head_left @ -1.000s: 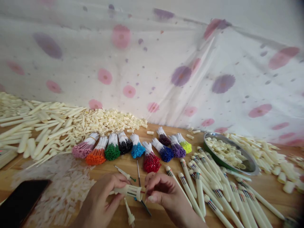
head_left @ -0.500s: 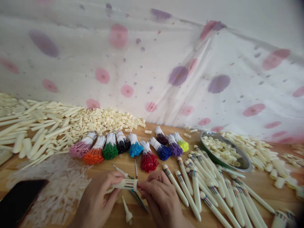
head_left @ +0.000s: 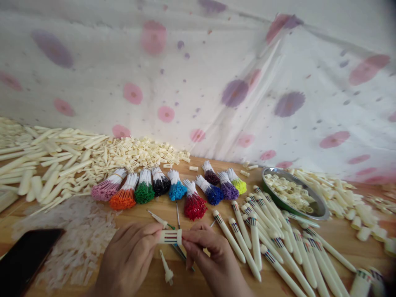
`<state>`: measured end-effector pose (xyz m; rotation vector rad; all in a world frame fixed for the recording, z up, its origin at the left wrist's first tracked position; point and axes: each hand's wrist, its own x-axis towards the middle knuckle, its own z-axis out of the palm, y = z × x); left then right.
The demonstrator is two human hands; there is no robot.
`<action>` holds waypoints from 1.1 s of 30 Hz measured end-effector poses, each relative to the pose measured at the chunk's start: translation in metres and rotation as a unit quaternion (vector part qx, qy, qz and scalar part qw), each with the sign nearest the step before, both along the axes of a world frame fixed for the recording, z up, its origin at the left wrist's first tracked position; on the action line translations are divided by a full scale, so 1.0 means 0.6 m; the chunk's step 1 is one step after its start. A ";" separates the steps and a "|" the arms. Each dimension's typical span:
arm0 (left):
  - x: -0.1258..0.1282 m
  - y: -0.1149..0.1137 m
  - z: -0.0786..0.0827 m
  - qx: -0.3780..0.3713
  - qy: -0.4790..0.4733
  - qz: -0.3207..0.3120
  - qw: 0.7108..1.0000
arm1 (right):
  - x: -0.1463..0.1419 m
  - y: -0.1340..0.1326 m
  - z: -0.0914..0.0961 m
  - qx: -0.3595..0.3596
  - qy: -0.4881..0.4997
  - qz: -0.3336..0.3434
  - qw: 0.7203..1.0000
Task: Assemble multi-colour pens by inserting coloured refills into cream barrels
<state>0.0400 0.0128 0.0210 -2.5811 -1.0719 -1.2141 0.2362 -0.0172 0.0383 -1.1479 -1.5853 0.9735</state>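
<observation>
My left hand (head_left: 130, 258) and my right hand (head_left: 210, 255) meet low in the middle, both closed on one cream pen barrel (head_left: 170, 236) with coloured stripes showing in its slots. The left grips its rear part, the right pinches the slotted end. Under them on the wooden table (head_left: 343, 235) lie a cream pen tip piece (head_left: 167, 270) and thin loose refills (head_left: 178, 214). Just beyond stand bundles of coloured refills (head_left: 173, 189) in a row, from pink through red to yellow.
Several assembled cream pens (head_left: 272, 235) lie right of my hands. A metal bowl (head_left: 321, 212) of small cream parts sits behind them. Piles of cream barrels (head_left: 52, 161) and clips (head_left: 139, 150) fill the left; a dark phone (head_left: 26, 260) lies bottom left. A flowered cloth (head_left: 216, 82) hangs behind.
The barrel has turned from pointing at me to lying sideways, its striped slots now facing up. My right fingers closed onto its end. The view shifted slightly.
</observation>
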 end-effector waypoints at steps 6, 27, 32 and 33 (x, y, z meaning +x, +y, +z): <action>0.003 0.003 -0.001 -0.008 -0.004 0.000 1.000 | 0.001 -0.001 0.011 -0.080 0.111 0.066 0.988; 0.008 0.011 0.004 0.002 -0.043 -0.002 0.999 | -0.002 0.006 0.006 -0.144 0.157 0.107 0.971; 0.008 0.014 0.006 0.018 -0.026 -0.004 0.999 | 0.005 0.006 0.012 -0.032 0.024 0.107 0.993; 0.008 0.015 0.007 0.016 -0.025 -0.005 1.000 | 0.007 0.006 0.015 0.003 -0.017 0.110 0.994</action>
